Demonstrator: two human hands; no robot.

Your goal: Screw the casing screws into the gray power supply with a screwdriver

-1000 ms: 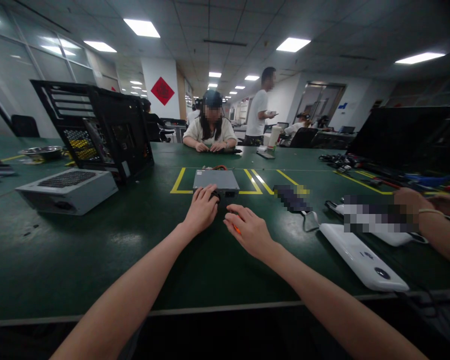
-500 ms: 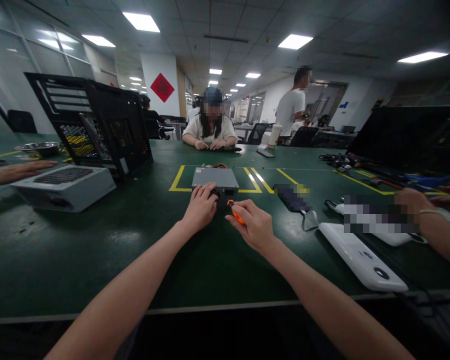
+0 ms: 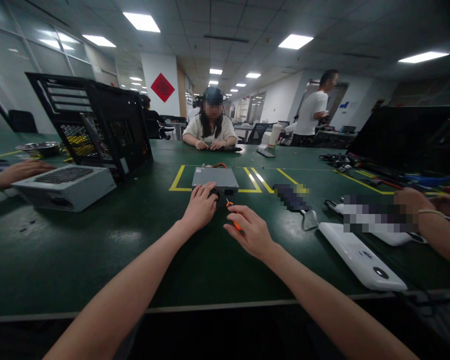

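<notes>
A grey metal power supply box [image 3: 216, 179] lies on the green table [image 3: 135, 280], with coloured wires at its back and a socket on its near side. My left hand [image 3: 200, 206] rests against the box's near left edge, fingers closed on it around the dark round part. My right hand [image 3: 252, 231] holds an orange-handled screwdriver [image 3: 237, 225] between thumb and fingers. The screwdriver's thin shaft points up and left, just short of the box's near side.
At the left are a black computer case [image 3: 97, 125], a larger power supply [image 3: 65, 187] and another person's hand. White devices [image 3: 362, 255] and a person's hands are at the right. A person sits opposite.
My right hand and the screwdriver have moved slightly down and back from the box. My left hand stays put. In the background, the standing person has moved right.
</notes>
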